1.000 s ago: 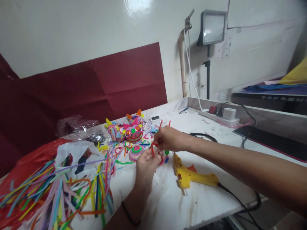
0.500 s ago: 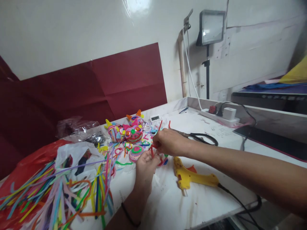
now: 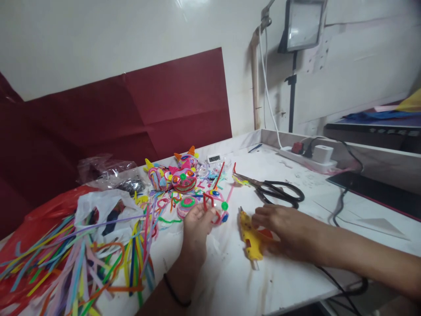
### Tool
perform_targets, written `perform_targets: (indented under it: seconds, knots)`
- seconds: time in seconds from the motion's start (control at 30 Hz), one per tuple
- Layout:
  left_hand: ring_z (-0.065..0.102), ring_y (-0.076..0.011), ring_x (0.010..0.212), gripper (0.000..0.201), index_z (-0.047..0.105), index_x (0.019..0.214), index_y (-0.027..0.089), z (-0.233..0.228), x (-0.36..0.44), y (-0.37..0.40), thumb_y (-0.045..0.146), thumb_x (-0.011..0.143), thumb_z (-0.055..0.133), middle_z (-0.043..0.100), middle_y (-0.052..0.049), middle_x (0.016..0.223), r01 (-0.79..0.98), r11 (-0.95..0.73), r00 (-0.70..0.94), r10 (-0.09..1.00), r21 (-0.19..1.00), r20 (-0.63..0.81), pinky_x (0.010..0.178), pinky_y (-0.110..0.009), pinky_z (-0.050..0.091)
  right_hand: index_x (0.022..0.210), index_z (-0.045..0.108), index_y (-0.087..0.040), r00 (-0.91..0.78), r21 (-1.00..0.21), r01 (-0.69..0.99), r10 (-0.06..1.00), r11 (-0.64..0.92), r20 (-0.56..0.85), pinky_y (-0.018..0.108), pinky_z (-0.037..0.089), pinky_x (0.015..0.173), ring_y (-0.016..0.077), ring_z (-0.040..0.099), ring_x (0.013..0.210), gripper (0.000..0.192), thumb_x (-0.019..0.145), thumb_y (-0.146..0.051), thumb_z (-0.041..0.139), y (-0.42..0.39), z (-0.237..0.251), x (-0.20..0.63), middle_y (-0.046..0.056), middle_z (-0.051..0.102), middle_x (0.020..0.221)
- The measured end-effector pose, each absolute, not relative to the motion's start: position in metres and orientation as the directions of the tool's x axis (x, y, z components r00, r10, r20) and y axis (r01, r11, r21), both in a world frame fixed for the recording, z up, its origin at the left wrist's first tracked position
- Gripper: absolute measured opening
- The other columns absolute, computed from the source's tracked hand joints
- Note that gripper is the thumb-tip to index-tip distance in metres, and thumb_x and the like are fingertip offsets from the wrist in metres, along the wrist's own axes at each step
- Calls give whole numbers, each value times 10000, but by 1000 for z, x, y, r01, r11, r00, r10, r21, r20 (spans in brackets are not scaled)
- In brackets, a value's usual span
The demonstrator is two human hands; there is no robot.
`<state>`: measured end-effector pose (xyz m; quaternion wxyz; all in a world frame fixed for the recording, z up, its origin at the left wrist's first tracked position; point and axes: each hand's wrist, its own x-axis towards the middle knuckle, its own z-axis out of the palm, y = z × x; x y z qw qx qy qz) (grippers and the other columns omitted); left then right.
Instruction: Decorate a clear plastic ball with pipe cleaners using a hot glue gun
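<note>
The small craft piece of bent red pipe cleaner with pink loops and green and blue pom-pom dots [image 3: 215,206] sits on the white tabletop [image 3: 230,281] near its middle, pinched at its near-left edge by the fingertips of the left hand [image 3: 196,224]; it looks part-built, with loops and dots already fixed but a red stem sticking up loose at its left, so joining appears to remain, while several finished-looking pieces lie behind it. Its long axis runs roughly left to right across the tabletop, and the free red stem points up and away from the person. Just to its right lies the yellow plastic hot glue gun [image 3: 250,237], its long axis running away from the person with the nozzle at the far end, aimed toward the wall, and the handle slanting near and right. The right hand [image 3: 283,226] rests over the gun's body with fingers curled loosely around it, not yet lifting it as far as I can judge. Beyond lie black-handled scissors [image 3: 276,193], blades pointing left. Farther back-left stand colourful round pipe-cleaner animal faces [image 3: 182,177], and to the left a spread heap of loose multicoloured pipe cleaners [image 3: 75,263] over a red plastic bag [image 3: 36,224].
</note>
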<state>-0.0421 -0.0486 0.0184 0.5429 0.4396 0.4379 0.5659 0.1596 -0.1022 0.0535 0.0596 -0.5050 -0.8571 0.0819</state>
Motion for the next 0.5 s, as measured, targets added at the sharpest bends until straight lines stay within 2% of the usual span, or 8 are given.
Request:
perform_targets:
  seconds: [0.1,0.23,0.33,0.43,0.5]
  knots:
    - [345,-13,427,281,580,764,124,19,-43,-49,258,599,764,599,17,622,-233,-31,-27,999,972,25,409,-160,206,891,633,-154,-480,-156,868,877,471,-23,382,460,746,287,622,864,204,687,-155,615,-106,42,158,131,682,950]
    - [333,-13,422,251,580,747,125,21,-43,-50,244,607,752,571,34,593,-242,-14,-27,1000,970,8,407,-162,202,898,603,-171,-512,-159,843,857,513,51,411,441,764,295,606,867,237,666,-126,584,-104,31,158,123,686,934]
    - [338,-16,420,243,591,739,126,22,-42,-50,230,594,756,566,37,584,-253,-1,-31,999,968,-7,404,-165,204,925,584,-175,-518,-180,837,854,517,46,419,438,762,292,613,856,260,681,-92,549,-104,25,159,127,686,939]
    - [338,-13,421,234,600,748,124,21,-42,-48,225,597,749,577,32,598,-264,-5,-34,999,965,-5,408,-164,205,982,554,-174,-531,-233,813,844,533,75,422,451,764,281,614,842,265,737,-84,509,-109,20,164,135,666,965]
    - [336,-13,422,228,602,745,123,19,-43,-46,233,604,744,585,26,605,-263,-11,-31,1000,965,3,411,-166,202,1009,526,-192,-524,-328,778,842,535,130,412,460,773,269,605,853,206,805,-165,505,-115,19,170,124,645,973]
